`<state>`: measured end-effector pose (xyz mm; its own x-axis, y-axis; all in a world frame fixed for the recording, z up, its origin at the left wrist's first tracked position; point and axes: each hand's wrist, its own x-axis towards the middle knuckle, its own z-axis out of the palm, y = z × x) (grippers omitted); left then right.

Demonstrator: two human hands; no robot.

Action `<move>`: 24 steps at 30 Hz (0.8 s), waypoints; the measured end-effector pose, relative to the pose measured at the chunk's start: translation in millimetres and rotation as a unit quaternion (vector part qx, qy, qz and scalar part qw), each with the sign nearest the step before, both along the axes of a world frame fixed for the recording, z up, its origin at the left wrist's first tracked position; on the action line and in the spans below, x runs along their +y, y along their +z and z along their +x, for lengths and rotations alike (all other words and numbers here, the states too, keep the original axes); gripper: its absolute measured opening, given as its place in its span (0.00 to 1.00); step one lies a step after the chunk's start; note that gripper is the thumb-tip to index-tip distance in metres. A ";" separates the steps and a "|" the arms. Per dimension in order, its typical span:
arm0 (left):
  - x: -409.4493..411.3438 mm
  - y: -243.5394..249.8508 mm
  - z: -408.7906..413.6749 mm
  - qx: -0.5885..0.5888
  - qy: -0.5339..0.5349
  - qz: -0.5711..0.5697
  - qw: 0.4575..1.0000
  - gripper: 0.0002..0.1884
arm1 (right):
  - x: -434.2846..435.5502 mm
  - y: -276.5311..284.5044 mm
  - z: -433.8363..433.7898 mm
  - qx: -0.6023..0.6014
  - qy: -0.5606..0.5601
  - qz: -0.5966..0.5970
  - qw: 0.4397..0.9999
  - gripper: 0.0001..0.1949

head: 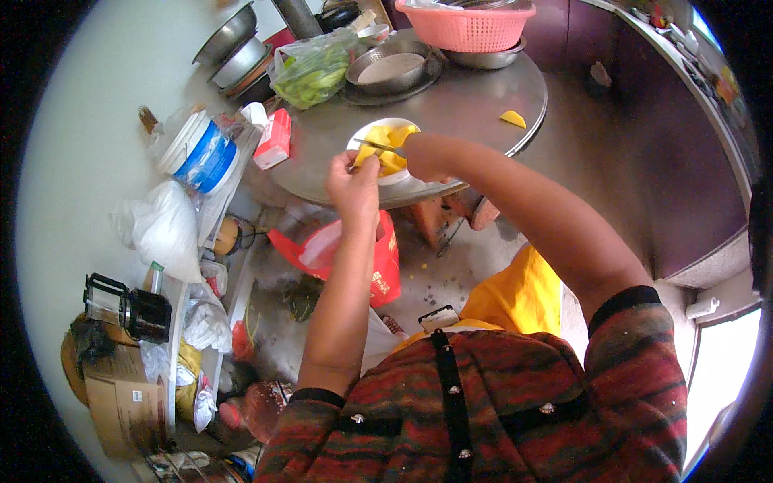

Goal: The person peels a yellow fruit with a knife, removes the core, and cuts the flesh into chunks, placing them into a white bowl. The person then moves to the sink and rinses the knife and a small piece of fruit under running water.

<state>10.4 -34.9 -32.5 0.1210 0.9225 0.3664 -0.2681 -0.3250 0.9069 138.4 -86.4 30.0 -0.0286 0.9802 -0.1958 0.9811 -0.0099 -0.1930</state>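
Observation:
Over a white bowl (396, 178) of yellow cut pieces (395, 134), my left hand (355, 188) pinches a yellow piece (365, 153), perhaps pumpkin or mango flesh. My right hand (424, 158) grips a knife (381, 146), its thin blade pointing left across the piece and above the bowl. The fingers of the right hand hide most of the handle. Both hands are near the front edge of a round metal-topped table (471, 115). Toward the table's right edge lies one loose yellow slice (513, 119).
Farther back stand a metal basin (389, 66), a bag of green vegetables (314, 75) and a pink basket (468, 27) on a metal bowl. A red tissue box (273, 139) is at the left. Below hangs or stands a red bag (386, 265). Cluttered shelves (175, 338) line the left wall.

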 end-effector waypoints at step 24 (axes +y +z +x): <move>-4.6 5.8 3.5 -0.032 -0.007 -0.029 0.999 0.12 | -6.1 2.4 1.8 0.129 -0.057 0.019 0.990 0.09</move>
<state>13.8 -39.5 -26.7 0.1117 0.9411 0.3192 -0.3311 -0.2676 0.9048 140.3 -92.5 32.4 0.0380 0.9864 -0.1602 0.8918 -0.1058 -0.4399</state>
